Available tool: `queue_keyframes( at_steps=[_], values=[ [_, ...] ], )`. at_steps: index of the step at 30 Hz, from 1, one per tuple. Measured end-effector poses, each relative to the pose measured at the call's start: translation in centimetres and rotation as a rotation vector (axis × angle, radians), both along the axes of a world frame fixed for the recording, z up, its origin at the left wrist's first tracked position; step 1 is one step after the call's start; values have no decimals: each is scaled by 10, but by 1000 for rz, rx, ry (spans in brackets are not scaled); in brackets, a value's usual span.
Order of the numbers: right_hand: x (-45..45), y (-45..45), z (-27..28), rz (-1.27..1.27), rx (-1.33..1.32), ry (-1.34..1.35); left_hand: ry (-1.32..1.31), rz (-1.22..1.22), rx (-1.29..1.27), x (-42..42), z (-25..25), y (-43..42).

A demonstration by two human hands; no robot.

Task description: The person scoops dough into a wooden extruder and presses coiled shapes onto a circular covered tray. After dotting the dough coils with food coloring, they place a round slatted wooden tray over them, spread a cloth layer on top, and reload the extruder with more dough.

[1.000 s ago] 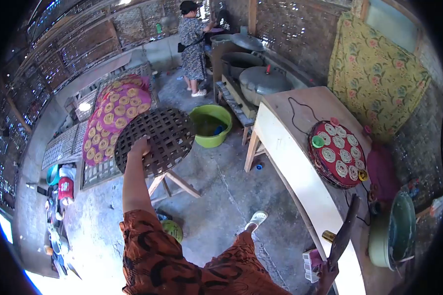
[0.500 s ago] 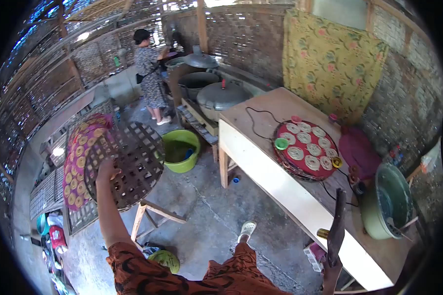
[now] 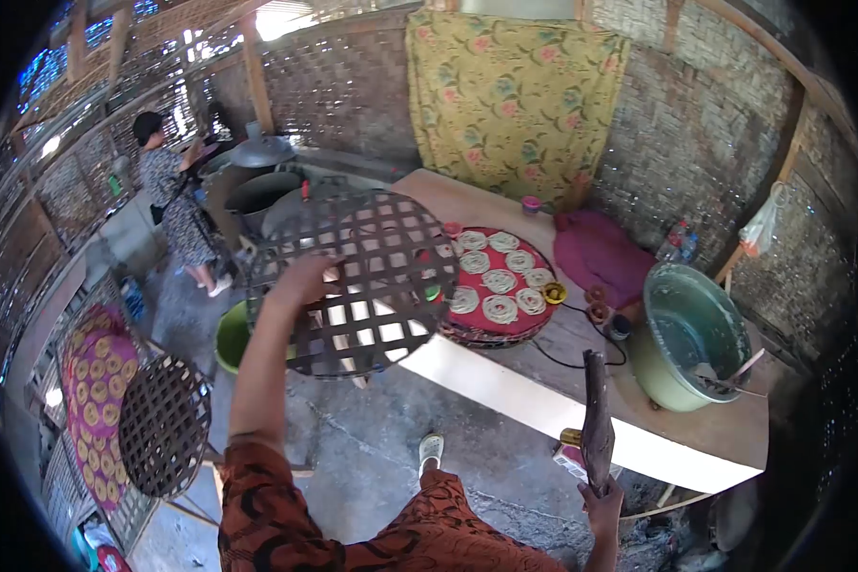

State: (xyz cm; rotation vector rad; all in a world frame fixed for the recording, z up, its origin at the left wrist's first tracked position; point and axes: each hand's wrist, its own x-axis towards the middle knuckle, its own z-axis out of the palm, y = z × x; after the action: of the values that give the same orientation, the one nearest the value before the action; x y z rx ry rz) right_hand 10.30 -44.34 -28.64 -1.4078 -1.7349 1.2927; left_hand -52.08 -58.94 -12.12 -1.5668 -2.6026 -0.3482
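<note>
My left hand [image 3: 307, 280] grips a round, open-weave bamboo tray [image 3: 377, 250] and holds it raised, in front of part of the table. Through its gaps I see pale slats of light. My right hand [image 3: 602, 505] is closed around the lower end of a long dark wooden tool [image 3: 597, 429], which stands nearly upright with a brass-coloured cylinder [image 3: 571, 438] at its side. On the table, a red cloth-covered round tray [image 3: 486, 250] carries several pale noodle-like coils [image 3: 499, 280]; the lifted tray overlaps its left side. A second woven tray [image 3: 165, 426] rests at the lower left.
A large green basin [image 3: 658, 367] stands at the table's [image 3: 725, 424] right end, near a maroon cloth [image 3: 596, 253]. A lime-green tub [image 3: 232, 338] sits on the floor, partly hidden. Another person [image 3: 176, 195] stands by large pots [image 3: 262, 194]. Purple cloth [image 3: 79, 367] with coils lies left.
My left hand has carried the woven tray up and to the right, towards the table. The second woven tray now shows at the left. My view has turned right.
</note>
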Motion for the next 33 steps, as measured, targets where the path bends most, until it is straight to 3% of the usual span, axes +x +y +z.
queue_keyframes(
  at_steps=[6, 13, 25, 33],
  values=[
    [6, 8, 2, -184, -4, -1, 28, -292, -73, 16, -29, 194],
    [0, 19, 6, -318, 80, -16, -33, -433, -188, 21, -71, 313],
    [-21, 32, 1, -382, 24, -92, -10, -470, -197, 15, -122, 347],
    [-24, 37, -8, -371, -29, -14, 2, -493, -194, 21, -111, 341]
  ],
)
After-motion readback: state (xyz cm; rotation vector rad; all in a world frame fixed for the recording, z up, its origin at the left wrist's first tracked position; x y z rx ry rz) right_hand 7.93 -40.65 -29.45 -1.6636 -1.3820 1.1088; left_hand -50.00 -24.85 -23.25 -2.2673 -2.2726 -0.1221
